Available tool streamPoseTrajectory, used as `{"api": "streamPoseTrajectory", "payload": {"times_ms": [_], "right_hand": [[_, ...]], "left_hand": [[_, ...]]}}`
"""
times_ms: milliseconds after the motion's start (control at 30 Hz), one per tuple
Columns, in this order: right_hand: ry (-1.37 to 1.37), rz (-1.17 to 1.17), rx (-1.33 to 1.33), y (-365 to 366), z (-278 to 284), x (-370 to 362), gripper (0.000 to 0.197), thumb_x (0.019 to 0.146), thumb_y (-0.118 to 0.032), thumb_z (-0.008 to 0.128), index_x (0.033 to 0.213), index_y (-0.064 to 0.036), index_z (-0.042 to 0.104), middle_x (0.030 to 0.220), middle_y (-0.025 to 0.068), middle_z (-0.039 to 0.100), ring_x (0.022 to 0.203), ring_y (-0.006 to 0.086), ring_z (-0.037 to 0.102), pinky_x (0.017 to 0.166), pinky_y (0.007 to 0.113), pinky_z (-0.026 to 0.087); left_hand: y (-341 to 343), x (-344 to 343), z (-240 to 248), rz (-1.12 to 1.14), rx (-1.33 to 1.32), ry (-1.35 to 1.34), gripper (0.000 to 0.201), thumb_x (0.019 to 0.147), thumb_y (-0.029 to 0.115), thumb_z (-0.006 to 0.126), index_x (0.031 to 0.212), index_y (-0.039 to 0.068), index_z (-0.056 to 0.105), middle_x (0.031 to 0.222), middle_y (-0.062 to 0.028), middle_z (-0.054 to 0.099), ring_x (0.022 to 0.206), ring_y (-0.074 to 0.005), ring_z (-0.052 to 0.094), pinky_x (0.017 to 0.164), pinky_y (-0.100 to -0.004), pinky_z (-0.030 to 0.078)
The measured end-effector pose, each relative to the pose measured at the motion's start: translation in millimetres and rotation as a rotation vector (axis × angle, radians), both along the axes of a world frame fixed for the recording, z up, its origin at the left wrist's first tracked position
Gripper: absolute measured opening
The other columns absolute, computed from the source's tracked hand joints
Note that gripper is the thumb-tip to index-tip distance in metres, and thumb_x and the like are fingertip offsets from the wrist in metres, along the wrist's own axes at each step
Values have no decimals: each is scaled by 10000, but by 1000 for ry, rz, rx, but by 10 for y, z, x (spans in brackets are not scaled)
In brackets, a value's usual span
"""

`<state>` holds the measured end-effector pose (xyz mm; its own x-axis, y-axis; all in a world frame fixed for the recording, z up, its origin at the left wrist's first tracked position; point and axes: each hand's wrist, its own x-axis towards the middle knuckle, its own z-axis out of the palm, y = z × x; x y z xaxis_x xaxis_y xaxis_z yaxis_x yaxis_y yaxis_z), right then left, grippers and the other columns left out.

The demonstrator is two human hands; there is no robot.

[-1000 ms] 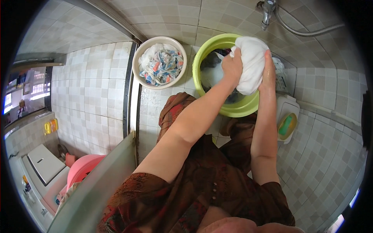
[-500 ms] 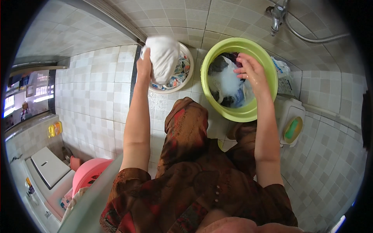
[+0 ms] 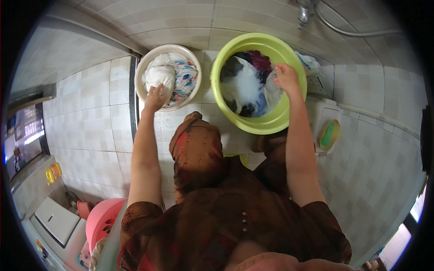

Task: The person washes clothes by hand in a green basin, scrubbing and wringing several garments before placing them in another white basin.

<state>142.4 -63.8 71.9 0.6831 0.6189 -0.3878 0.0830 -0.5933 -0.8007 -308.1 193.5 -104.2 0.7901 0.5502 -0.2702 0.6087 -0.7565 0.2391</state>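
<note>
My left hand [image 3: 156,96] rests on a bunched white cloth [image 3: 159,77], fingers apart. That cloth lies in a round beige basin [image 3: 138,88], beside patterned fabric [image 3: 184,74] in white, blue and red. Over the right side of a large lime-green tub [image 3: 218,101], my right hand [image 3: 286,78] has its fingers closed on the upper edge of a pale, wet-looking cloth [image 3: 273,91]. Cloudy, whitish water [image 3: 247,86] covers part of the tub's laundry. Dark pieces, a maroon garment [image 3: 259,61] and a blue one [image 3: 261,105] show around it.
A metal tap [image 3: 304,17] with a flexible hose is on the wall beyond the tub. Packages [image 3: 308,63] stand behind the tub's right side. An oval dish [image 3: 328,135] with something green sits at right. A pink tub [image 3: 97,219] and a yellow bottle [image 3: 53,173] are at left.
My left hand has lowered the white cloth into the beige basin and loosened its fingers. My right hand, spread over the tub before, has closed on the pale cloth. The view has shifted.
</note>
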Motion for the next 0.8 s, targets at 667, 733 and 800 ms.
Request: {"api": "streamPoseTrajectory", "payload": {"times_ms": [667,733,800], "right_hand": [[-215,739,-288,-367,-173,-589,389,775,-319,576,1050,-50,636,1041,130,611,660,223,592,511,327,479],[-60,725,-302,-301,158,-643,383,765,-317,585,1028,-42,636,1000,135,624,676,241,599,551,340,491],[139,642,-462,-258,666,-650,361,762,-293,590,1000,-27,641,1038,153,629,770,325,635,678,410,511]], "left_hand": [[-1574,2662,3253,223,-1127,-728,314,895,259,571,1069,1,616,932,-76,648,722,-117,603,616,-234,475],[-1729,2682,3015,315,-1185,-747,324,898,267,570,1077,-2,599,915,-74,641,656,-123,600,549,-237,466],[-1868,2654,2769,457,-1279,-713,335,904,281,560,1090,3,582,926,-79,635,639,-133,609,510,-240,456]]}}
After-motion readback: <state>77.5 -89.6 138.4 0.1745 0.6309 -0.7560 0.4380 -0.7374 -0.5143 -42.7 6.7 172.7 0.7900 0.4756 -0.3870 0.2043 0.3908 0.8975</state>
